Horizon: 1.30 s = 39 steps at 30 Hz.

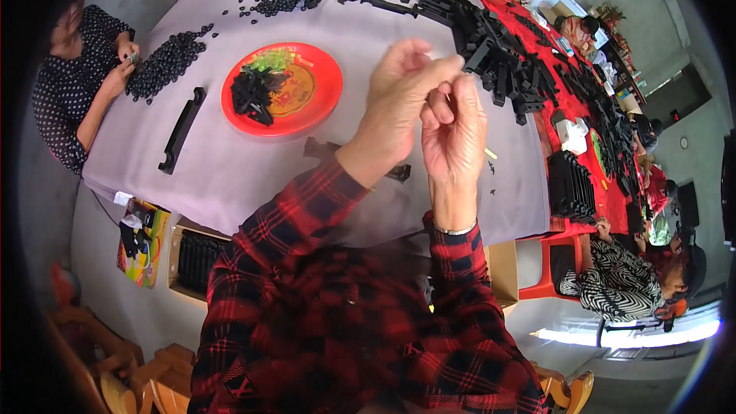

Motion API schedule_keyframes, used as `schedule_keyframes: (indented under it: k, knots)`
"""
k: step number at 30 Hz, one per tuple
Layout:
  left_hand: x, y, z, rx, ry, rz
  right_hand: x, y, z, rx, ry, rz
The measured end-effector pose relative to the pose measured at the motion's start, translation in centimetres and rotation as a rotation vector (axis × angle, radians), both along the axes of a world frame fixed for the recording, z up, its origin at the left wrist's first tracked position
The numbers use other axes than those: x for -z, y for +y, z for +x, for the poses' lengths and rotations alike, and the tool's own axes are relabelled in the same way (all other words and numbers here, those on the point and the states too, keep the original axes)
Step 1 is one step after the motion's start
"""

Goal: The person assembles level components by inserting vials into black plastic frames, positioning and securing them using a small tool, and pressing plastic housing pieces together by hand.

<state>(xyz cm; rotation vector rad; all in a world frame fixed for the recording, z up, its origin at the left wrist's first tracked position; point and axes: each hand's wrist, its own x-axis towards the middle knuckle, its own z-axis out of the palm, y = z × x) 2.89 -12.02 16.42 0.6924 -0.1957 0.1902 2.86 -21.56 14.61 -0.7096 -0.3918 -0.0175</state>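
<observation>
Above the cloth-covered table, my left hand (395, 103) and my right hand (456, 130) meet at the fingertips. Both are closed in a pinch, and whatever lies between the fingers is too small to make out. Under my left wrist lies a dark plastic part (320, 149), partly hidden by the arm. A red plate (326, 69) sits left of my hands, holding a heap of small black pieces (254, 96) and some yellow-green pieces (272, 59). Farther left, a long black bar-shaped part (182, 130) rests on the cloth.
Black bar parts (498, 54) pile up at the right of the table, beside a red-covered table (540, 134). Small round black pieces (165, 65) form a heap near a co-worker (84, 77) on the left. Below the edge stands a cardboard box (184, 280) of black parts.
</observation>
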Motion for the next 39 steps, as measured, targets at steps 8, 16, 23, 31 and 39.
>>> schedule_keyframes:
  k: [8,16,23,31,39]
  knots:
    - [-0.6,-0.3,3.6,-0.320,-0.190,0.256,-2.5,-2.3,2.5,0.319,-0.073,-0.063]
    - [3.8,0.3,1.8,-0.322,-0.236,0.509,0.1,-4.4,0.9,0.412,-0.082,-0.296]
    - [7.7,3.3,-3.3,-0.173,0.072,0.561,6.0,-4.9,-1.2,0.074,0.203,-0.235]
    - [11.7,4.7,-4.6,-0.074,0.135,0.621,9.7,-4.5,-3.7,0.022,0.330,-0.325]
    - [10.3,7.1,-5.1,-0.173,0.155,0.590,10.5,-5.4,-4.0,0.162,0.424,-0.396]
